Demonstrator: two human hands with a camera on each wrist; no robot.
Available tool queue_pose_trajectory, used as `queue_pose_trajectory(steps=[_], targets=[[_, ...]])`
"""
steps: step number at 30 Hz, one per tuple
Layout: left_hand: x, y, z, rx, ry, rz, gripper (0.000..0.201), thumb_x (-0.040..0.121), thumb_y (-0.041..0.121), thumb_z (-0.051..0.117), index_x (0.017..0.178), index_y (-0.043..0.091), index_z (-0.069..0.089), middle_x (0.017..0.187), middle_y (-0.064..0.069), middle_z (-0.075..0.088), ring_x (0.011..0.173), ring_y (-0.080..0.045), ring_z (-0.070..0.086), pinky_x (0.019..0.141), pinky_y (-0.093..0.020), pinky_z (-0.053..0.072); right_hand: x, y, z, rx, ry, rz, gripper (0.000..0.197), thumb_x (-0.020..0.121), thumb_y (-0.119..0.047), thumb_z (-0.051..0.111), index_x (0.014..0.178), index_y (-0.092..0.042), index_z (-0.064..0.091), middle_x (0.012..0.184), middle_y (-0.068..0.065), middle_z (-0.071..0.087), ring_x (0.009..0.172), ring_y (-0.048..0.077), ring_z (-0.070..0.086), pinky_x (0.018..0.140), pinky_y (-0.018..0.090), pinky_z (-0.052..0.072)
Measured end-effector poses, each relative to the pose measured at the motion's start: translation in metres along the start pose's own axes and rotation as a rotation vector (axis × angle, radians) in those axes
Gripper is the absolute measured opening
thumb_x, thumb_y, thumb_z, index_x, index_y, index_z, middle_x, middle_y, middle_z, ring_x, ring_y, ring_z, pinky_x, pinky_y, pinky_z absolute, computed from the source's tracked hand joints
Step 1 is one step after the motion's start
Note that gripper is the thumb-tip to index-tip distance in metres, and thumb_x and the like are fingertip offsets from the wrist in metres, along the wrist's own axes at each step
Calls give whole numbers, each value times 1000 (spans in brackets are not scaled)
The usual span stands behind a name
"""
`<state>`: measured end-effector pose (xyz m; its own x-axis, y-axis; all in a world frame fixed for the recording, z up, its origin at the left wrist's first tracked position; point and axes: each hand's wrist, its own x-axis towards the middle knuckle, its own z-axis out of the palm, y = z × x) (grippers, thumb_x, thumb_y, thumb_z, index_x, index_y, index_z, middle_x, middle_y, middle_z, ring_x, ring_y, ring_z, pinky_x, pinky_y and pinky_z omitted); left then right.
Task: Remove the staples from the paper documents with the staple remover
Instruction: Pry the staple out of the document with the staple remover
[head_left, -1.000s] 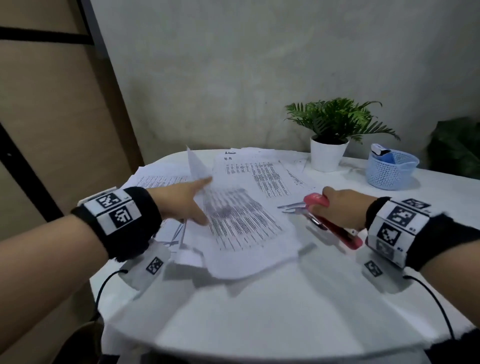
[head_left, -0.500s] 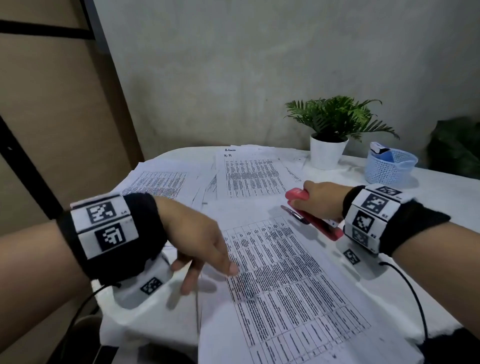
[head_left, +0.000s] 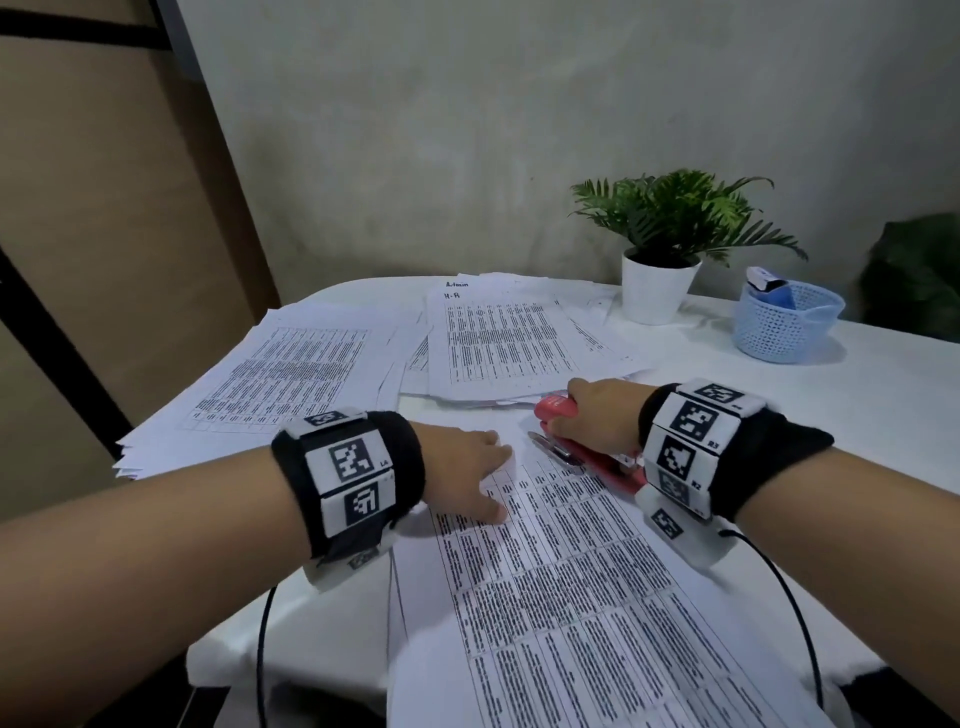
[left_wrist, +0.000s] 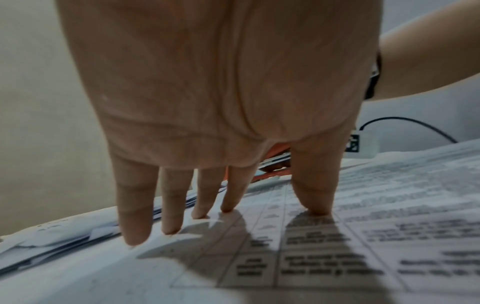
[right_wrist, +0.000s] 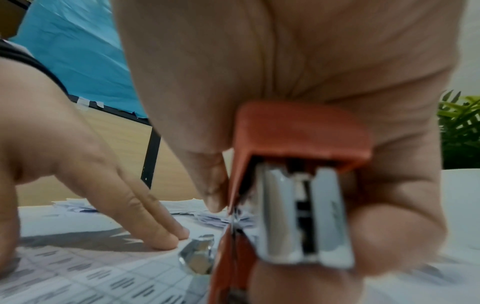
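L hand (head_left: 470, 470) lay flat w/ straight fingers (left_wrist: 135, 218) spread, tips pressing top-left area of the printed doc (head_left: 571, 597) nearest the person, on the white bench (head_left: 857, 415). Thumb and index both touched the sheet, per L wrist view. R hand (head_left: 597, 415) was wrapped round the red staple remover (head_left: 558, 408), thumb on one side, fingers on the other; R wrist view showed its metal parts (right_wrist: 303, 216) blurred, so exact jaw gap can't be told. A silver metal tip (head_left: 553, 449) stuck out toward the L hand, just beside its fingertips, over the doc's top edge. Whether the tip touched the paper: can't tell. No staple visible at this res.

Further back, two other stacks of printed sheets: one at left (head_left: 280, 379) fanned near the bench edge, one at centre (head_left: 498, 348) w/ handwriting on top. Potted green plant (head_left: 670, 244) in a white pot, and a light-blue mesh basket (head_left: 784, 322) holding some items, stood at the R rear, well apart from the hands.
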<state>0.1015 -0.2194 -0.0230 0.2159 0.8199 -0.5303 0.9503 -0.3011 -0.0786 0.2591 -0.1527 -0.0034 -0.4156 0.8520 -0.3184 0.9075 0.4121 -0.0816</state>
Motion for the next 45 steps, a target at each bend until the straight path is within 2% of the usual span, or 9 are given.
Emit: queue_pose_trajectory(steps=[3,6,10,17,24,29,32,36,45], targets=[[-3,5,5,-6,59,28,73,92,56,44,142,5,27,153,-14,21,129,-31,40,104,-40,38,-5,-6,0,-20,-13,-38,46,98,-42,35,130,-10,40,127,11,54,111,25,53,89,30,41],[-5,4,5,-35,83,24,66,90,57,47,128,4,40,152,-10,23,122,-27,45,101,-40,41,-11,-13,1,-70,-55,-89,41,102,-34,26,133,-9,38,138,12,44,120,24,48,92,27,37],[-5,-4,1,-66,89,31,66,87,59,51,126,6,44,143,-5,29,100,-19,50,92,-34,45,-5,-18,6,-54,-45,-74,46,100,-40,30,134,-10,33,129,11,52,113,24,52,80,27,34],[3,-14,7,-53,81,20,93,83,65,51,149,7,19,156,-6,15,140,-22,24,114,-40,28,-2,-31,10,-128,-51,-26,41,102,-31,29,136,-7,30,133,14,47,120,30,48,97,37,38],[-1,-9,2,19,-5,7,90,87,65,44,151,12,10,160,-5,3,144,-24,14,115,-47,24,-3,-41,13,-403,-73,-149,35,102,-24,22,128,-6,36,135,19,37,118,34,47,81,35,40],[-2,-7,6,19,-94,-12,92,91,64,34,150,12,-14,157,-3,-21,148,-20,-3,118,-48,15,9,-34,12,-235,-29,-122,39,101,-29,35,133,-7,34,128,13,48,111,27,53,86,33,42],[-3,-7,5,14,-132,-11,91,92,62,33,148,11,-17,156,-3,-24,147,-19,-9,118,-50,14,20,-24,9,-137,-30,-131,36,99,-35,37,128,-13,35,118,10,57,92,23,51,83,31,41],[-5,-5,2,5,-156,-6,90,93,60,33,148,11,-19,156,-4,-26,147,-20,-11,118,-50,13,25,-23,7,-149,-34,-129,35,99,-39,35,125,-15,35,112,9,60,87,22,50,81,32,41],[-4,-5,4,-12,-179,-18,89,94,59,32,147,11,-21,155,-3,-28,146,-21,-14,118,-50,11,20,-38,17,-490,-74,-175,44,98,-21,43,139,-9,30,132,16,37,118,32,47,84,36,42]])
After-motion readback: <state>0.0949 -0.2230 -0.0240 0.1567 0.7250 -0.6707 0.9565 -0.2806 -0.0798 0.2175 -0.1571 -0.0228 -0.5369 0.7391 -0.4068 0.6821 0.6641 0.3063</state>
